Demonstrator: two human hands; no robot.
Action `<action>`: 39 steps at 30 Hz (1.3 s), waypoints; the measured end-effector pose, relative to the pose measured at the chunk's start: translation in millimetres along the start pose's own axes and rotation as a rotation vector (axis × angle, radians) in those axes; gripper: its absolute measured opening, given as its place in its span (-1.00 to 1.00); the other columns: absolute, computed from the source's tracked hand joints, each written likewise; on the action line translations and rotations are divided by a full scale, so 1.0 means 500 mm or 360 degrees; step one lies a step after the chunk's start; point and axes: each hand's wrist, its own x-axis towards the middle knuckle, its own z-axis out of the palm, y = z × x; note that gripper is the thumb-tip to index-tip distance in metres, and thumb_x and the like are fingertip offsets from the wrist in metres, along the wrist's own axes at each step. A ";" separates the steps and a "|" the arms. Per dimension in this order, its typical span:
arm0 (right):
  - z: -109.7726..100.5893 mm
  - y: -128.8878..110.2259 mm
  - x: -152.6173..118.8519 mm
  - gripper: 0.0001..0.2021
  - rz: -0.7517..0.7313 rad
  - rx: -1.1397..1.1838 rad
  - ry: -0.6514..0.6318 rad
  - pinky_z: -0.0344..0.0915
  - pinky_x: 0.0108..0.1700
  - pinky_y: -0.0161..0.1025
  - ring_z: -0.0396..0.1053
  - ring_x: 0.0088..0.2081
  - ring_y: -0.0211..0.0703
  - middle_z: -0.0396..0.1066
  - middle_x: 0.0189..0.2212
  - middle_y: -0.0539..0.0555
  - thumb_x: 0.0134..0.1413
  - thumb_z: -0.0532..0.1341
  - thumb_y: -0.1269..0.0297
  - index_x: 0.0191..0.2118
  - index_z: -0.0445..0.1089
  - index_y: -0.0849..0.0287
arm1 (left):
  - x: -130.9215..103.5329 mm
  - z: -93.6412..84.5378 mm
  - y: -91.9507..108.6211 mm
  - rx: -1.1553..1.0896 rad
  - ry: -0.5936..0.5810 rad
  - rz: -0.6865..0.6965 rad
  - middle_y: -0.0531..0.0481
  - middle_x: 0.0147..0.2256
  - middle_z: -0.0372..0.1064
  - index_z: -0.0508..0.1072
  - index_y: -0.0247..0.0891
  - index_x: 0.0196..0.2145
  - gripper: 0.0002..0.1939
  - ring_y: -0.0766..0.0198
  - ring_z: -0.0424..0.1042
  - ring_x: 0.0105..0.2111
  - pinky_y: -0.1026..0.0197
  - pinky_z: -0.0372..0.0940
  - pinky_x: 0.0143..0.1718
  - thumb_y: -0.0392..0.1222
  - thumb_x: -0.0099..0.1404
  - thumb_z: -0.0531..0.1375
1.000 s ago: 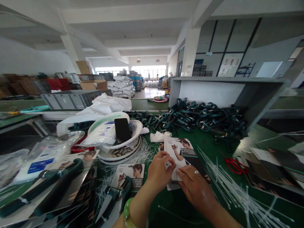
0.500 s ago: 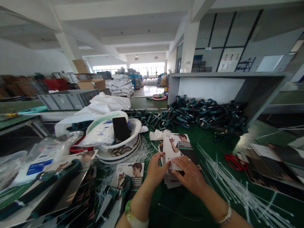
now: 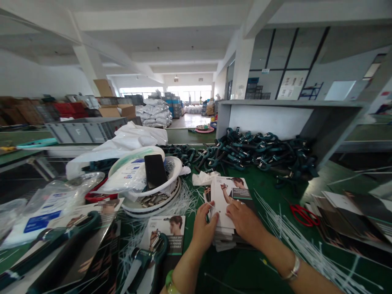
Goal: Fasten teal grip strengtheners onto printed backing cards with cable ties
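A stack of printed packaging cards (image 3: 225, 198) lies in front of me, its top card showing a picture of a person using a hand grip. At its left edge, my left hand (image 3: 203, 226) is closed, with a thin white cable tie (image 3: 211, 205) showing at the fingertips. My right hand (image 3: 243, 220) rests over the right side of the top card, fingers curled together; what they pinch is hidden. Left of my forearm lies a card with a dark green hand grip (image 3: 150, 259) on it. Loose white cable ties (image 3: 290, 232) spread to the right.
Many hand grips (image 3: 260, 151) pile out of a tipped grey crate (image 3: 337, 134) behind. White bowls (image 3: 174, 173) hold metal parts, a bag and a phone (image 3: 155, 171). Red scissors (image 3: 304, 215) and more cards (image 3: 352, 224) lie right. Carded grips (image 3: 70, 249) are stacked left.
The view has tilted up slightly, so the table sits lower. My right hand has shifted a little right across the card and its fingers have drawn in. The left hand stays at the card's edge.
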 end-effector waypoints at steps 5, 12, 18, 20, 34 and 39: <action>-0.012 0.001 -0.018 -0.82 0.0056 0.0412 0.0276 0.27 -0.32 -0.23 0.29 -0.36 -0.18 0.31 -0.41 0.08 0.20 -0.05 0.37 -0.38 0.23 0.16 | 0.002 0.000 0.000 -0.0014 0.0059 0.0018 -0.14 -0.04 0.31 0.43 -0.25 -0.10 -0.64 0.15 0.25 0.02 0.06 0.10 0.09 -0.25 0.11 0.13; -0.045 0.157 0.061 -0.59 0.0822 0.0226 0.0273 0.25 -0.36 -0.33 0.33 -0.42 -0.26 0.35 -0.45 0.03 0.27 -0.23 0.20 -0.30 0.31 0.21 | -0.015 0.018 -0.011 -0.0085 -0.0030 -0.0041 -0.12 0.12 0.17 0.36 -0.18 0.03 -0.51 0.09 0.12 0.13 0.05 -0.01 0.16 -0.17 0.09 0.16; 0.025 0.346 0.256 -0.57 0.0812 0.0013 -0.0005 0.21 -0.11 -0.19 0.32 -0.12 -0.06 0.36 -0.13 0.24 0.03 0.19 0.31 0.05 0.24 0.25 | -0.024 0.037 -0.042 -0.0196 -0.0040 -0.0052 -0.03 0.20 0.05 0.25 -0.12 0.12 -0.46 0.11 0.01 0.19 0.06 -0.03 0.18 -0.17 0.15 0.10; 0.061 0.368 0.304 -0.55 0.0762 -0.0035 -0.0090 0.21 -0.08 -0.14 0.30 -0.08 -0.04 0.33 -0.09 0.23 0.01 0.23 0.32 0.06 0.23 0.20 | -0.023 0.038 -0.055 -0.0211 -0.0058 -0.0030 -0.02 0.20 0.06 0.25 -0.09 0.12 -0.45 0.09 0.01 0.19 0.06 -0.02 0.18 -0.16 0.13 0.12; 0.029 0.430 0.232 -0.65 0.0634 -0.0248 0.0229 0.23 -0.02 -0.16 0.33 -0.06 -0.04 0.37 -0.05 0.23 0.11 0.04 0.31 0.01 0.27 0.30 | -0.019 0.032 -0.066 -0.0229 -0.0091 -0.0008 -0.05 0.19 0.07 0.30 -0.12 0.09 -0.47 0.06 0.03 0.18 0.06 -0.02 0.18 -0.17 0.12 0.13; -0.105 0.427 0.165 -0.61 0.0756 -0.0325 0.0302 0.27 -0.15 -0.17 0.39 -0.23 -0.05 0.44 -0.26 0.17 0.05 0.03 0.16 -0.07 0.36 0.26 | -0.021 0.025 -0.052 -0.0263 -0.0107 -0.0043 -0.04 0.20 0.05 0.30 -0.11 0.08 -0.51 0.08 -0.01 0.20 0.03 -0.06 0.19 -0.18 0.16 0.11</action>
